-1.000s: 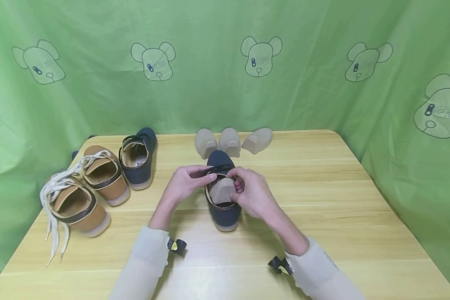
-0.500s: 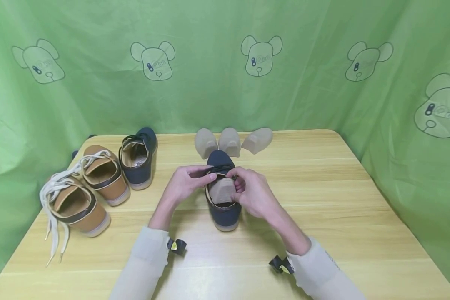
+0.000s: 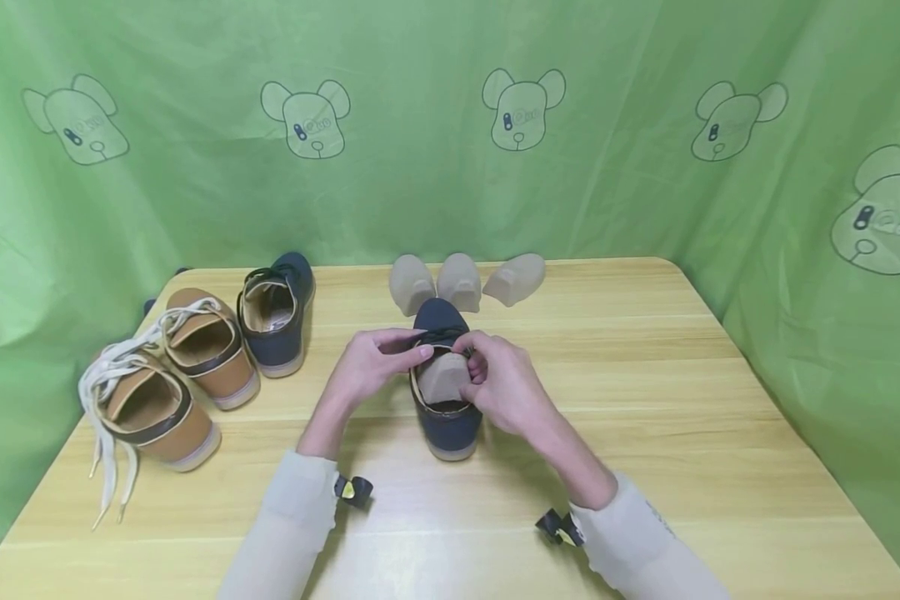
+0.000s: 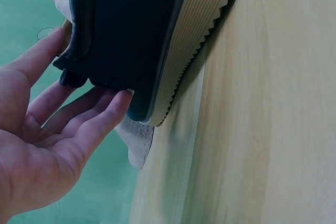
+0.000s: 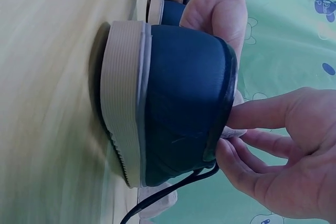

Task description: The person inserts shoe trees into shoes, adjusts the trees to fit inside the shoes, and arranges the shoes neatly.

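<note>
A navy lace-up shoe [image 3: 452, 432] stands on the table, toe pointing away from me. Inside its opening sits a grey toe-shaped shoe tree [image 3: 444, 379]. My left hand [image 3: 371, 362] grips the left side of the upper, thumb at the opening; in the left wrist view its fingers [image 4: 102, 121] lie along the outside. At the opening's right side, my right hand [image 3: 504, 385] has its thumb on the shoe tree's edge and its index finger near the laces. The right wrist view shows a sliver of grey shoe tree [image 5: 231, 132] between thumb and fingers.
Several similar grey shoe trees [image 3: 459, 283] lie just beyond the shoe's toe. To the left stand another navy shoe [image 3: 281, 350] and two tan shoes [image 3: 228, 387], with long white laces [image 3: 112, 383] trailing over the table [image 3: 682, 467]. A green curtain [image 3: 420, 200] surrounds the table.
Almost nothing moves. Both hands keep their places on the shoe and the shoe tree, and the head view shifts very slightly.
</note>
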Motion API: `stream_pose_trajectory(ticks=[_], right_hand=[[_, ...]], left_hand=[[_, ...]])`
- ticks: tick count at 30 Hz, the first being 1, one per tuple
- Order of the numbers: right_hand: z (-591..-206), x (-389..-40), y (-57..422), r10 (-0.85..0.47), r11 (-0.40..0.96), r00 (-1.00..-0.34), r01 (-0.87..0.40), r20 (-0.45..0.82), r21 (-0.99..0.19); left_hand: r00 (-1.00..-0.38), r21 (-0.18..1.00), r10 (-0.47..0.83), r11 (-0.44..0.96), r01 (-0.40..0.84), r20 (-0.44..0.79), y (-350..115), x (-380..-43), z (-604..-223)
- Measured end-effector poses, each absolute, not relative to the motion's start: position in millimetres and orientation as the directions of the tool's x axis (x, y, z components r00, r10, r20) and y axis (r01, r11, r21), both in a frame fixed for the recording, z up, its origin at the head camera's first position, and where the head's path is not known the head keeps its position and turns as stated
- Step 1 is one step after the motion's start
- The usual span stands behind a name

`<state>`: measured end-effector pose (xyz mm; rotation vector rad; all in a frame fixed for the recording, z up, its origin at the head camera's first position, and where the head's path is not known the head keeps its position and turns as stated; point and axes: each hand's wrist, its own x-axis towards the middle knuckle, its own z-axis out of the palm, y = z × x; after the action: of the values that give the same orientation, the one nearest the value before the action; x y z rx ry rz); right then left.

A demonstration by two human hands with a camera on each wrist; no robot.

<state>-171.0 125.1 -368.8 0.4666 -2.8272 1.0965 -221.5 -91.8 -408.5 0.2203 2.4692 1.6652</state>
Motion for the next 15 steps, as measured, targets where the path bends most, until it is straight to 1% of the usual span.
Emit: stream_pose_trajectory(ticks=[10, 15], right_hand=[[-376.5, -173.9, 123.1, -0.222, 0.695, -0.948, -0.317, 0.227, -0.645], [-377.3, -174.4, 122.5, -0.177, 0.737, -0.964, -0.263, 0.197, -0.623]], left_hand=[[-0.977, 0.934, 0.208, 0.356, 0.035, -0.043, -92.2, -220.4, -408.1], [-0.977, 0.932, 0.207, 0.36, 0.038, -0.04, -91.4, -220.0, -408.0]])
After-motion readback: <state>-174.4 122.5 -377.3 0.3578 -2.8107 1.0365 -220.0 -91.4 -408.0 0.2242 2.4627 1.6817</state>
